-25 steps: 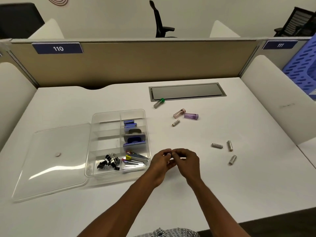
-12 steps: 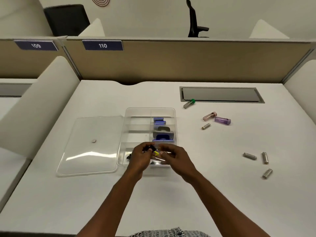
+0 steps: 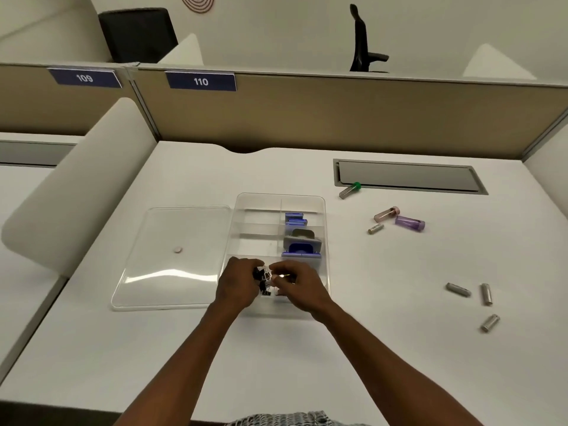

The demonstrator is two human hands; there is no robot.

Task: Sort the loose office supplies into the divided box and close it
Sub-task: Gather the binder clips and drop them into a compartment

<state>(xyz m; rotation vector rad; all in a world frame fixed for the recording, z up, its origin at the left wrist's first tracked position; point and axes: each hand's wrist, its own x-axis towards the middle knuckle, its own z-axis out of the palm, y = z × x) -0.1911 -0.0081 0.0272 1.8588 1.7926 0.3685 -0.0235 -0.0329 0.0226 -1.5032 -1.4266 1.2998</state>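
Your left hand and right hand meet over the near end of the divided box, a clear plastic tray with thin partitions that stretches away from your knuckles. Its clear lid lies open flat, just left of your left hand. Between your fingertips sits a cluster of black binder clips. Both hands have curled fingers there, but you cannot tell which hand actually pinches a clip. Your hands hide the near compartments. Beyond your right hand, blue-and-grey items fill the right-side cells; their kind is hard to make out. Well right of your right hand lie three grey cylinders, loose on the desk.
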